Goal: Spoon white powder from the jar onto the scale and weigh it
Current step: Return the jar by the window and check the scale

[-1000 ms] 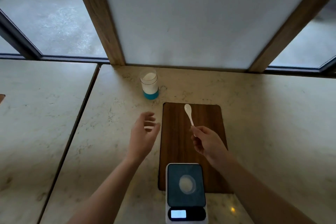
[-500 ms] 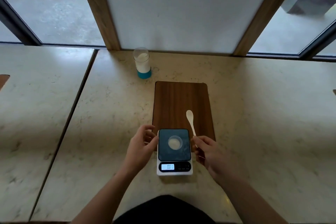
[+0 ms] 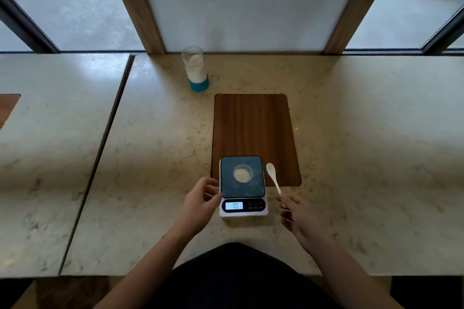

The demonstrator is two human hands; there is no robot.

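A small digital scale (image 3: 243, 198) sits near the table's front edge, its lit display showing digits. On its dark platform rests a small round pile of white powder (image 3: 242, 174). My left hand (image 3: 200, 202) touches the scale's left side with thumb and fingers pinched at its edge. My right hand (image 3: 301, 218) holds a white spoon (image 3: 273, 177) by the handle, its bowl pointing away, just right of the scale. The open glass jar (image 3: 195, 68) with a blue base, partly filled with white powder, stands far back near the wall.
A dark wooden board (image 3: 253, 128) lies under the scale's far end. The marble table (image 3: 364, 158) has a seam to a second table (image 3: 50, 158) on the left. Windows and wooden posts (image 3: 135, 5) line the back.
My head has drawn back from the table. Both hands came back toward me: the left hand went from mid-air to the scale's left side, and the spoon dropped from near the jar to beside the scale.
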